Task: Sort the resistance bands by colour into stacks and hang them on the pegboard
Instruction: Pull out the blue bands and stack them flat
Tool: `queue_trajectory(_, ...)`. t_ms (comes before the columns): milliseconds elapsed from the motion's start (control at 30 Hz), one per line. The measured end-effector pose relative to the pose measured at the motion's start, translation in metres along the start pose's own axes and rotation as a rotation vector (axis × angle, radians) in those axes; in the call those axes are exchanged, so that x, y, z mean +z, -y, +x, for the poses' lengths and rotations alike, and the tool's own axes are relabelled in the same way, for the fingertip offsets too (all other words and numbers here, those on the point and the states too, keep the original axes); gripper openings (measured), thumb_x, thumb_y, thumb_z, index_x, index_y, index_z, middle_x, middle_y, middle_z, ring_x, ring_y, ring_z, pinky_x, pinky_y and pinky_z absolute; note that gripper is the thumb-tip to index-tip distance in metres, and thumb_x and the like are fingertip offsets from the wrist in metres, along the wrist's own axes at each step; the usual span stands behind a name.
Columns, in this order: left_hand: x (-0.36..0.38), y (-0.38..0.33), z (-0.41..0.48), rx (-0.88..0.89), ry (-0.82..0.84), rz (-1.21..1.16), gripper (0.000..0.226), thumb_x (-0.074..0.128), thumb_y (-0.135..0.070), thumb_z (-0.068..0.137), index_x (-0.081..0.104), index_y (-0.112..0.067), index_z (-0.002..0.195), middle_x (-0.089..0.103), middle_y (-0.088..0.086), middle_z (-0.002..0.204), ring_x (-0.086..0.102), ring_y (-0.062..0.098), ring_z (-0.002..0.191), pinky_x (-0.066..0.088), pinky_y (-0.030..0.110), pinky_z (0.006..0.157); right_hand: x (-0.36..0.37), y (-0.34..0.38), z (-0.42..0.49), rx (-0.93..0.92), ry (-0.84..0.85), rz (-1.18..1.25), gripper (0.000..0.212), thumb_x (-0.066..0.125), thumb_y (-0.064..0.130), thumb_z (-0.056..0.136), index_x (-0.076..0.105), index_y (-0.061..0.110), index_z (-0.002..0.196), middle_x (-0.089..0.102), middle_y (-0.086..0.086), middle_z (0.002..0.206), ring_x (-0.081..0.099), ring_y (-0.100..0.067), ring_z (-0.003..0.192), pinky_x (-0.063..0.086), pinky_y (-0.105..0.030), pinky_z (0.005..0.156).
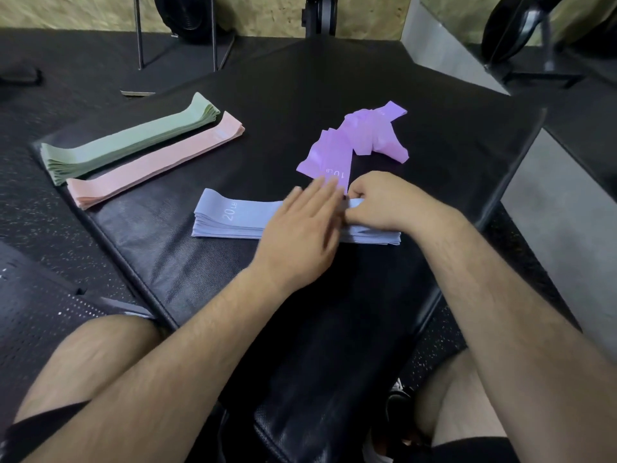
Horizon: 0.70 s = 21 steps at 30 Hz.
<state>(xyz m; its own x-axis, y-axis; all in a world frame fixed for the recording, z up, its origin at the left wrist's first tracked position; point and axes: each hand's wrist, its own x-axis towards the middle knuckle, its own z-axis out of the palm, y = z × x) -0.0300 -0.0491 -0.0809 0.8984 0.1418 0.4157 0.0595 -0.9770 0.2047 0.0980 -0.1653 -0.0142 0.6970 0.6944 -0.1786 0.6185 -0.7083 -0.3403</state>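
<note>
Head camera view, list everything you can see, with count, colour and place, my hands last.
sage-green fabric band stack: one stack, green, far left of the pad
pale pink fabric band stack: one stack, pink, beside the green one, on its nearer side
blue-grey fabric band stack marked 20 LB: one stack, blue-grey, centre, nearest
thin purple bands marked 10 LB: loose pile, count unclear, purple, right of centre, farther back
black padded mat: one, black, under all the bands
metal stand legs: two, dark, back left
left hand: fingers straight, over the blue-grey stack's middle
right hand: pinching that stack's right end
</note>
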Motion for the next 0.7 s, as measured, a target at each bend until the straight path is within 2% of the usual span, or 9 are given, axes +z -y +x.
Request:
queue_trajectory(67,0.01,-0.008,0.003,0.007,0.022,-0.048,0.053,0.03,-0.03,0.101,0.046,-0.009,0.147,0.043,0.005,0.154,0.036,0.022,0.145,0.027,0.042,0.12,-0.001,-0.001,-0.002,-0.015,-0.013,-0.035,0.021,0.065,0.029,0.084,0.057,0.012,0.075,0.058,0.001,0.075,0.055,-0.021,0.07,0.041,-0.034,0.058)
queue_trajectory(133,0.017,-0.007,0.003,-0.02,0.034,-0.055,0.053,0.029,-0.033,0.104,0.044,-0.008,0.148,0.045,0.005,0.153,0.037,0.022,0.144,0.029,0.043,0.119,-0.005,-0.004,-0.006,-0.014,0.0,-0.036,0.022,0.069,0.037,0.084,0.066,0.015,0.084,0.064,0.002,0.085,0.061,-0.019,0.078,0.047,-0.035,0.065)
queue_trajectory(267,0.018,-0.007,0.002,-0.022,0.054,-0.021,0.054,0.026,-0.035,0.106,0.042,-0.008,0.149,0.043,0.005,0.154,0.036,0.021,0.145,0.025,0.04,0.12,-0.013,-0.008,-0.012,-0.031,0.032,-0.022,0.022,0.072,0.046,0.085,0.07,0.024,0.089,0.064,0.006,0.089,0.061,-0.014,0.079,0.048,-0.033,0.067)
queue_trajectory(400,0.017,-0.009,0.001,-0.049,0.084,0.005,0.059,0.02,-0.04,0.105,0.04,-0.01,0.151,0.041,0.003,0.156,0.034,0.02,0.146,0.022,0.038,0.121,-0.012,-0.009,-0.014,-0.029,0.003,-0.012,0.024,0.073,0.043,0.083,0.072,0.021,0.093,0.067,0.003,0.092,0.064,-0.017,0.084,0.054,-0.038,0.074)
queue_trajectory(600,0.014,-0.011,0.002,-0.063,0.12,0.018,0.064,0.016,-0.043,0.101,0.034,-0.012,0.154,0.037,0.001,0.158,0.029,0.017,0.148,0.015,0.035,0.122,-0.024,-0.026,-0.025,-0.04,-0.083,0.081,0.007,0.071,0.032,0.089,0.068,0.027,0.094,0.061,0.013,0.09,0.058,-0.006,0.079,0.042,-0.027,0.061)
queue_trajectory(700,0.013,-0.01,0.001,-0.076,0.138,0.018,0.062,0.015,-0.044,0.102,0.029,-0.016,0.156,0.033,-0.002,0.16,0.025,0.015,0.149,0.011,0.033,0.123,-0.025,-0.036,-0.031,-0.043,-0.136,0.13,0.011,0.071,0.027,0.089,0.067,0.027,0.099,0.056,0.015,0.084,0.055,-0.004,0.077,0.041,-0.026,0.062)
